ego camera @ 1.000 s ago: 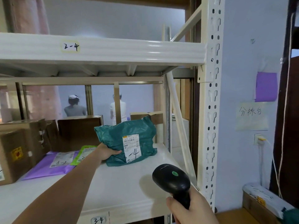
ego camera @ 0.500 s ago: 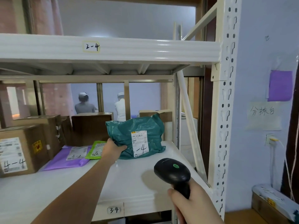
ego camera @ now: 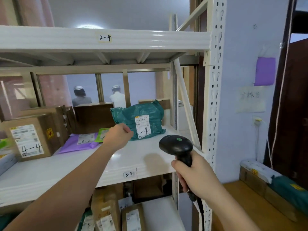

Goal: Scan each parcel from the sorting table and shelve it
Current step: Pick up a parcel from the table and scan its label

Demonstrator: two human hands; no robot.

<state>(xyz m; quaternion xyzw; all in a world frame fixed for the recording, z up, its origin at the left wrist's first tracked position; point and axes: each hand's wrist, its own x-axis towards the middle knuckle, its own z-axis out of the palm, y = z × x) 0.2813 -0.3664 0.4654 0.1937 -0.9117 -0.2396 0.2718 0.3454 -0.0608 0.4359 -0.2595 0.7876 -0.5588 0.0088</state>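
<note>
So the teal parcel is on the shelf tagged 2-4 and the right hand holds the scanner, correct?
Not quite. The head view shows the teal parcel on the shelf tagged 3-4; the 2-4 tag is on the level above. The right hand does hold the scanner.

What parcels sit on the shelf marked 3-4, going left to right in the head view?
Cardboard box marked 4-4 → purple mailer → small light green mailer → teal poly bag.
</note>
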